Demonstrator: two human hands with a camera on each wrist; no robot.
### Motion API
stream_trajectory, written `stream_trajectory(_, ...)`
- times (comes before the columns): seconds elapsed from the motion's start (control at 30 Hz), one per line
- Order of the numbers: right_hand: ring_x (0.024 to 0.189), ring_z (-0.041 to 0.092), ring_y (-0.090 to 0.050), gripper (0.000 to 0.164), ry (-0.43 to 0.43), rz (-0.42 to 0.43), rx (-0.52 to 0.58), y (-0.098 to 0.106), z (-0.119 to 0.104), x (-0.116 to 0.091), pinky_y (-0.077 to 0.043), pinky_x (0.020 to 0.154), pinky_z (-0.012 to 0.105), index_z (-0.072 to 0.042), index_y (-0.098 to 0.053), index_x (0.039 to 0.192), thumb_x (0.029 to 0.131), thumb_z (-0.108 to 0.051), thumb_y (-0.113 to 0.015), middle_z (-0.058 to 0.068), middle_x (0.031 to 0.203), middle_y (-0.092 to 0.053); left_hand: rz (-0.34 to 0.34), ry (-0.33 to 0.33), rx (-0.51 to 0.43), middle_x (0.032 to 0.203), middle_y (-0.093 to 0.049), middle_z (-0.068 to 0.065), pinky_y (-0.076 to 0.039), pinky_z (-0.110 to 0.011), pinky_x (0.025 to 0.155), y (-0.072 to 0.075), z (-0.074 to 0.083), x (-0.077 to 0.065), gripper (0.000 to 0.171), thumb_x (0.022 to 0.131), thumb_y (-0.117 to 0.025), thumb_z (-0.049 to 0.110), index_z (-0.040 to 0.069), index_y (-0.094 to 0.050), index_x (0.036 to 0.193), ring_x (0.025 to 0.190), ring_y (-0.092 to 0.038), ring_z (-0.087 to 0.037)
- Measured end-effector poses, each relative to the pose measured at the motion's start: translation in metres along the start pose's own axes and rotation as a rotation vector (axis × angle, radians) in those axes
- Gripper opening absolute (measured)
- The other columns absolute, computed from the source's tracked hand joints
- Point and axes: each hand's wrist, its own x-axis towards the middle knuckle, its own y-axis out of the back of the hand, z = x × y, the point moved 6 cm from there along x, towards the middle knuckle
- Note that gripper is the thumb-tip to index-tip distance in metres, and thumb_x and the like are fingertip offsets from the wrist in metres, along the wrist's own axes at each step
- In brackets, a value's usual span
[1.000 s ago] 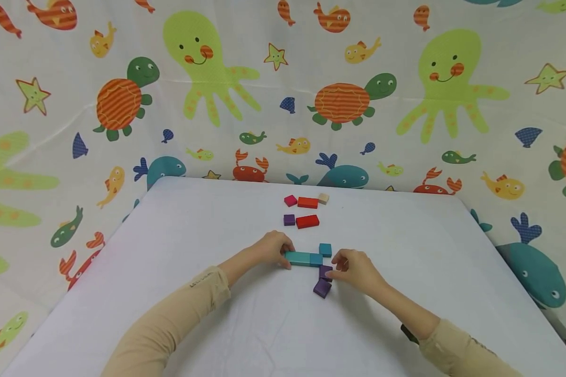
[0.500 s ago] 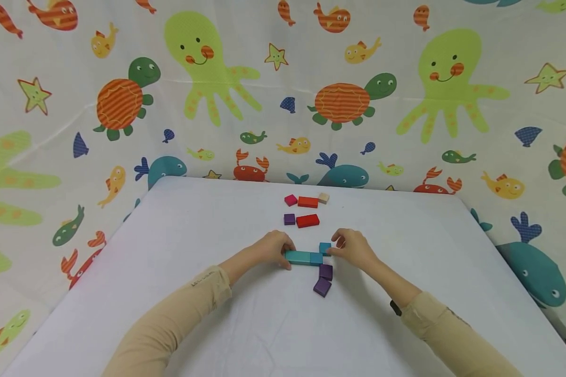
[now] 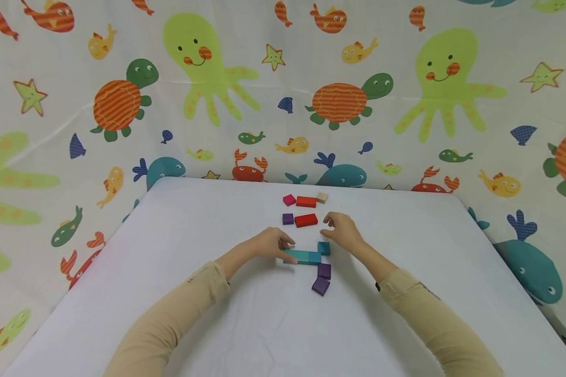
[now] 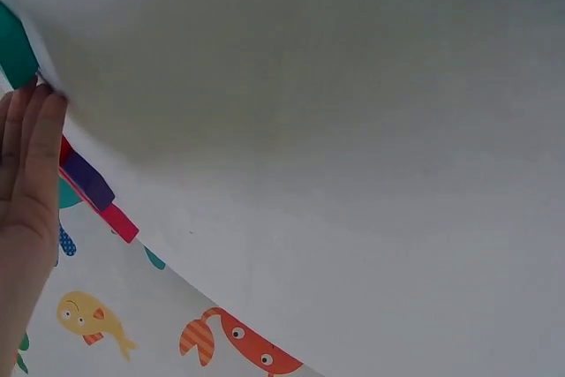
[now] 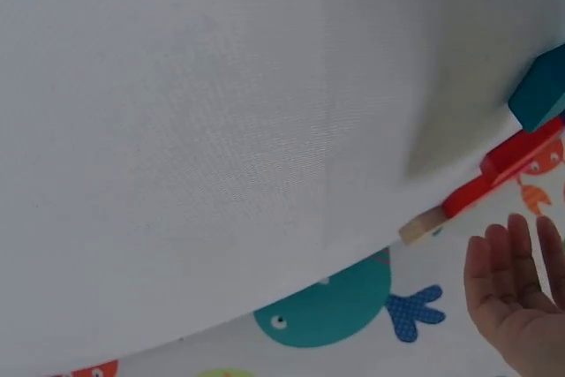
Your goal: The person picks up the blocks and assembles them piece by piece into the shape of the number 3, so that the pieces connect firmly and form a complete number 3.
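Note:
A turquoise block (image 3: 300,256) and a blue block (image 3: 314,258) lie end to end on the white table. My left hand (image 3: 270,243) is at the turquoise block's left end, thumb over it and index finger apart from it. In the left wrist view, straight fingers (image 4: 40,134) lie beside a green-looking block (image 4: 16,49). A teal cube (image 3: 323,248) touches the blue block's far right corner. Two purple blocks, one upper (image 3: 324,270) and one lower and turned (image 3: 320,286), run toward the near side. My right hand (image 3: 344,230), fingers loosely bent and holding nothing, hovers right of the near red block (image 3: 306,220).
Beside the near red block sits a purple cube (image 3: 287,219). Farther back are a pink cube (image 3: 289,200), another red block (image 3: 306,201) and a plain wooden cube (image 3: 322,197). A sea-animal curtain (image 3: 273,94) hangs behind the table (image 3: 207,209).
My right hand has moved from the upper purple block past the teal cube, away toward the red blocks. My left fingers have spread off the turquoise block's sides.

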Motion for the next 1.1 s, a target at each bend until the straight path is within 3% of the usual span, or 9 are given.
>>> stream_trajectory(0.17,0.100,0.034,-0.057,0.034,0.044,-0.008,-0.014,-0.004,0.000,0.007,-0.050,0.088,0.042,0.003,-0.060,0.112,0.084,-0.013,-0.070,0.020,0.107,-0.063,-0.021,-0.025,-0.073,0.096,-0.071,-0.002,-0.053,-0.025,0.079,0.003,-0.002,0.000,0.041,0.081,-0.074,0.030,0.009,-0.067,0.116,0.086,-0.063,-0.012)
stream_trajectory(0.33,0.102,0.032,-0.057,0.037,0.084,-0.014,-0.014,-0.009,0.004,0.015,-0.050,0.090,0.043,0.001,-0.059,0.117,0.085,-0.013,-0.070,0.020,0.112,-0.062,0.009,-0.067,-0.072,0.096,-0.072,-0.004,-0.053,-0.024,0.079,0.007,-0.003,0.004,0.034,0.085,-0.070,0.025,0.008,-0.068,0.114,0.085,-0.063,-0.012)
stream_trajectory(0.43,0.105,0.032,-0.057,0.039,0.114,-0.027,-0.005,-0.011,0.005,0.020,-0.050,0.092,0.043,0.000,-0.057,0.120,0.085,-0.013,-0.068,0.019,0.118,-0.060,0.094,-0.058,-0.065,0.095,-0.071,-0.005,-0.053,-0.023,0.078,0.015,-0.003,0.008,0.029,0.087,-0.068,0.022,0.007,-0.069,0.111,0.084,-0.062,-0.013)
stream_trajectory(0.63,0.122,0.037,-0.049,0.047,0.146,-0.101,0.019,-0.017,0.009,0.032,-0.041,0.103,0.047,0.000,-0.050,0.130,0.087,-0.011,-0.066,0.021,0.135,-0.046,0.333,0.026,-0.115,0.100,-0.069,-0.008,-0.053,-0.028,0.081,0.031,-0.010,0.016,0.022,0.087,-0.068,0.014,0.006,-0.069,0.107,0.092,-0.061,-0.019)
stream_trajectory(0.77,0.129,0.038,-0.042,0.051,0.135,-0.140,0.031,-0.020,0.012,0.037,-0.035,0.107,0.050,0.000,-0.046,0.133,0.087,-0.011,-0.066,0.022,0.140,-0.043,0.430,0.080,-0.124,0.110,-0.067,-0.009,-0.051,-0.034,0.090,0.037,-0.016,0.022,0.026,0.086,-0.068,0.014,0.008,-0.067,0.112,0.104,-0.059,-0.023)
stream_trajectory(0.93,0.126,0.038,-0.046,0.053,0.083,-0.153,0.034,-0.021,0.017,0.044,-0.040,0.104,0.049,-0.001,-0.045,0.135,0.087,-0.012,-0.066,0.023,0.138,-0.046,0.457,0.119,-0.094,0.121,-0.063,-0.012,-0.046,-0.042,0.098,0.043,-0.022,0.031,0.037,0.086,-0.069,0.015,0.006,-0.062,0.121,0.114,-0.054,-0.027)
stream_trajectory(1.1,0.128,0.037,-0.045,0.055,0.040,-0.194,0.047,-0.028,0.020,0.053,-0.040,0.104,0.047,-0.002,-0.045,0.135,0.086,-0.013,-0.068,0.023,0.138,-0.047,0.429,0.136,-0.102,0.128,-0.059,-0.014,-0.044,-0.043,0.101,0.045,-0.028,0.037,0.046,0.084,-0.071,0.016,0.005,-0.058,0.127,0.120,-0.052,-0.029)
